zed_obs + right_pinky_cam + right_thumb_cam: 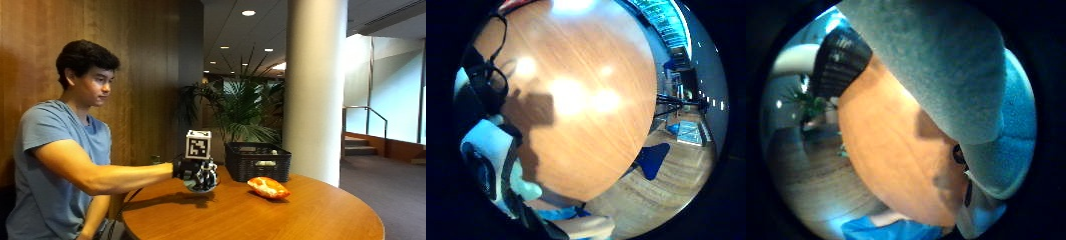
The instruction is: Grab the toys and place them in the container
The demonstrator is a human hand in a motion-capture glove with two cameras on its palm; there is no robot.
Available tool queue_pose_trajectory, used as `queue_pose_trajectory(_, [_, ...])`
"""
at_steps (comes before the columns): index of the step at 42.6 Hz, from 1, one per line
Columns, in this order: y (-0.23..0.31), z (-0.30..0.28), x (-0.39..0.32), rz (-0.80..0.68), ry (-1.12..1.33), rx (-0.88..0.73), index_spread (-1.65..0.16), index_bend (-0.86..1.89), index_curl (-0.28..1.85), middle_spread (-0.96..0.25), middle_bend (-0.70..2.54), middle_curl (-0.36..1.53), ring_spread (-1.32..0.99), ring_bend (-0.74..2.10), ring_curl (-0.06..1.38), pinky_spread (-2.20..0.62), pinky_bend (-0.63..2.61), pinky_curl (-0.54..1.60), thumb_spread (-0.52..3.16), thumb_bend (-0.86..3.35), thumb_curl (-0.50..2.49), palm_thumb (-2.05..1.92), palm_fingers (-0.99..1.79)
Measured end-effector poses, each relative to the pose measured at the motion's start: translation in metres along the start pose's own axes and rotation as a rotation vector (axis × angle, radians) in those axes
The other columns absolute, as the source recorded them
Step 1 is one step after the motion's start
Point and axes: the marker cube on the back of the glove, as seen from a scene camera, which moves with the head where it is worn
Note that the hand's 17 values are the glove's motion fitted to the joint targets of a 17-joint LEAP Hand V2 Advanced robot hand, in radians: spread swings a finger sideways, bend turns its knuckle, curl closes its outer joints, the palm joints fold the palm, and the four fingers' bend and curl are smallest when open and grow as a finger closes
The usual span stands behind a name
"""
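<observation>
Clasping a fuzzy grey-blue toy (956,65), the gloved grip (198,173) hangs above the round wooden table (279,215).

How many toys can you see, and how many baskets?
Toys out of the basket: 2, the soft grey-blue toy held in the gloved right hand and the orange toy on the table.
Baskets: 1, the black basket.
Total: 3

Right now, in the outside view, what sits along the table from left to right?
Gloved right hand gripping a grey-blue plush toy → black basket → orange toy lying on the round wooden table.
</observation>
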Motion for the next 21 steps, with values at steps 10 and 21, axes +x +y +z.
queue_pose_trajectory(10, [-0.020, -0.115, 0.004, -0.032, 0.139, 0.144, -0.34, 0.30, 0.19, -0.27, 0.62, 0.36, -0.38, 1.12, 0.58, -0.38, 1.22, 0.36, 1.00, 0.28, 0.64, 0.70, 0.97])
queue_pose_trajectory(21, [-0.072, -0.252, -0.076, -0.018, -0.068, 0.257, -0.36, 0.35, 0.24, -0.35, 0.62, 0.40, -0.42, 1.09, 0.57, -0.40, 1.16, 0.38, 0.83, 0.25, 0.74, 0.72, 1.00])
